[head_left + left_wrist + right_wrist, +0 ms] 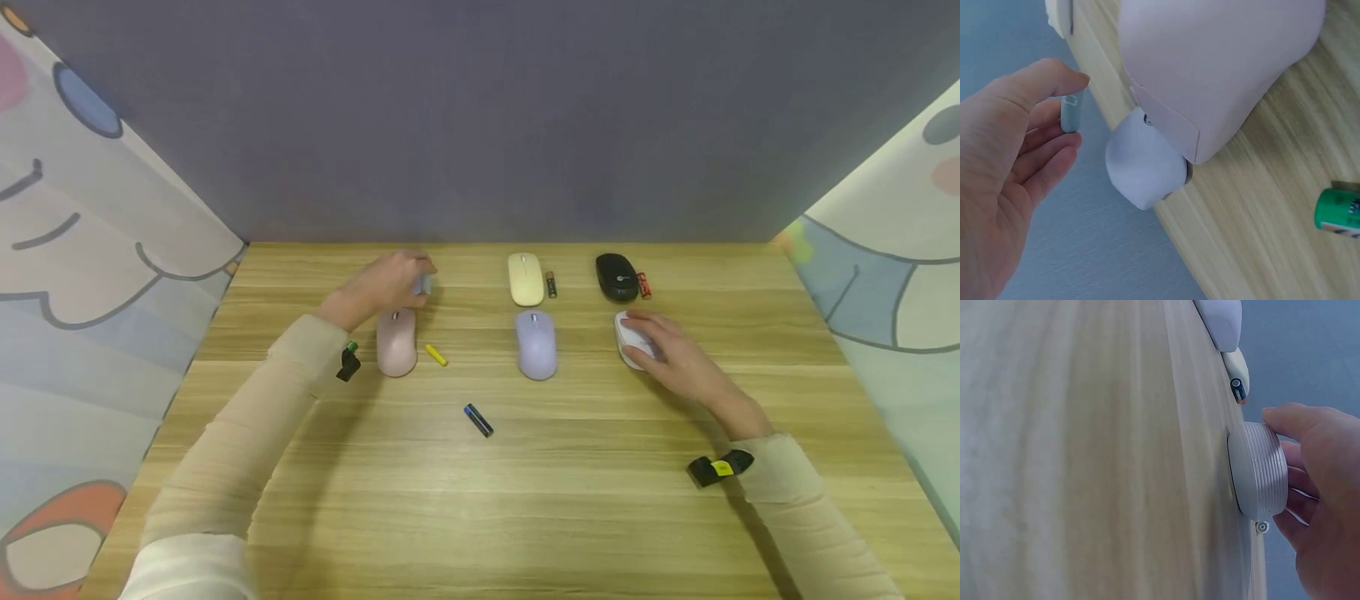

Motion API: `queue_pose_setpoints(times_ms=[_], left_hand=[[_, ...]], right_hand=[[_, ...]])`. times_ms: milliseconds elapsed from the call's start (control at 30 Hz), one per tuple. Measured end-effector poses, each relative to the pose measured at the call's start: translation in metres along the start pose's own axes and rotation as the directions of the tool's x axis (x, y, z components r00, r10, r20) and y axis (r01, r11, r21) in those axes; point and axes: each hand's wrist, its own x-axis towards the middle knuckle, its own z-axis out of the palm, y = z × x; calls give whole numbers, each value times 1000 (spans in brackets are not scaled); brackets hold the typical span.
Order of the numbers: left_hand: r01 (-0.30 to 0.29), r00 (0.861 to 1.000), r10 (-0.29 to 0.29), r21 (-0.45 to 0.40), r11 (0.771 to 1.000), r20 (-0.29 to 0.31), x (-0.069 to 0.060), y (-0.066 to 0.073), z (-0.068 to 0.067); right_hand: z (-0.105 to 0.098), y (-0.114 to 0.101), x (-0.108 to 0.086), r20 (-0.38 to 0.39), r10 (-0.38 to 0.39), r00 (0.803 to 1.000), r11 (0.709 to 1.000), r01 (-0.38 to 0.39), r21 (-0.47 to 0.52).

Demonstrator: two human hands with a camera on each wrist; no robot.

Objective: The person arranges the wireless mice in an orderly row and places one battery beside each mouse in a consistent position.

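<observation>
My left hand [386, 282] reaches behind the pink mouse [396, 343]. Between thumb and fingers it pinches a light blue-grey battery [1071, 112], seen in the left wrist view. A pale bluish mouse [1147, 162] sits just beyond the pink one, partly covered by the hand in the head view. On the right, my right hand [675, 358] grips the white mouse [633, 340], thumb on one side and fingers on the other; its ridged side [1267, 469] shows in the right wrist view. A green battery [1338, 211] lies near the pink mouse.
A yellow battery [437, 354] and a dark blue battery [478, 420] lie on the wooden table [525, 517]. A lavender mouse [536, 346], yellow mouse [526, 281] with black battery [551, 284], and black mouse [617, 277] with red battery [644, 286] stand farther right.
</observation>
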Motion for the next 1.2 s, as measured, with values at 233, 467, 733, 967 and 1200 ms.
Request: queue_pose_setpoints(times_ms=[233,467,733,967,1200], left_hand=[[3,1000,-3,12,1000,23,13,-4,5],[-20,998,17,50,999,53,20,-6,9],[-4,995,-3,68,998,100,24,-6,8],[32,990,-42,74,997,136,28,-4,10],[50,986,-63,88,995,155,30,-4,10]], right_hand=[[1,1,-1,9,19,1000,1000,-19,4],[0,0,-1,0,4,1000,1000,-4,-2],[-1,-1,-3,-1,6,1000,1000,-6,8],[-2,-2,-4,1,9,1000,1000,-9,7],[-2,-3,-4,12,27,1000,1000,-27,15]])
